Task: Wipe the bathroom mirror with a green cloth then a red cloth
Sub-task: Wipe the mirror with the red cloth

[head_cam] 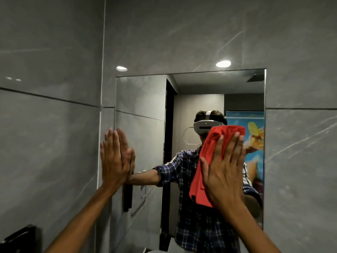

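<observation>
The rectangular bathroom mirror (142,99) hangs on a grey tiled wall. My right hand (225,167) lies flat, fingers up, pressing a red cloth (209,148) against the glass right of centre; the cloth bunches above my fingertips and hangs down past my palm. At the mirror's left edge my left hand (114,157) rests flat and empty, touching its own reflection. The glass reflects a person in a plaid shirt and a headset. No green cloth is in view.
Grey marble-look tiles (54,143) surround the mirror, with a corner seam just left of it. A dark object (21,238) sits at the bottom left. The reflection shows a doorway and a colourful poster.
</observation>
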